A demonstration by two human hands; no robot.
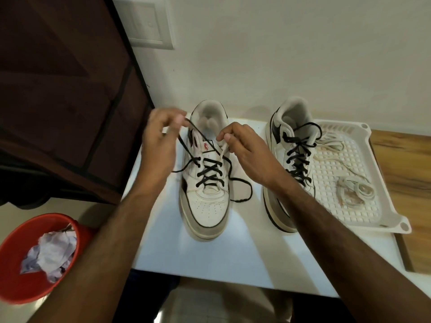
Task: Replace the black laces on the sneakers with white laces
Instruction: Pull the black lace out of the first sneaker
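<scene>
- Sneakers: two white ones with black trim stand side by side on the white counter (210, 259), toes toward you.
- Your left sneaker (205, 183) sits near the middle of the counter. Its black lace (208, 170) is still crossed through the lower eyelets, while the upper eyelets are unlaced.
- Your left hand (161, 136) is raised just left of that sneaker's collar, its fingers curled and pinching one end of the black lace, which runs taut from the fingertips down to the eyelets.
- Your right hand (242, 148) is at the right side of the same sneaker's tongue, thumb and forefinger pinched at the upper eyelet flap; you cannot tell whether lace is in that pinch.
- The lace's other end trails loose over the counter between the two sneakers, looping to a frayed tip.
- Your right sneaker (289, 164) is still fully laced in black, and your right forearm crosses over its toe.
- A white perforated tray (382, 213) lies just right of that sneaker, holding the white laces (352, 190) in loose coils.
- A red bucket (28, 283) with crumpled paper inside sits low at your left, off the counter.
</scene>
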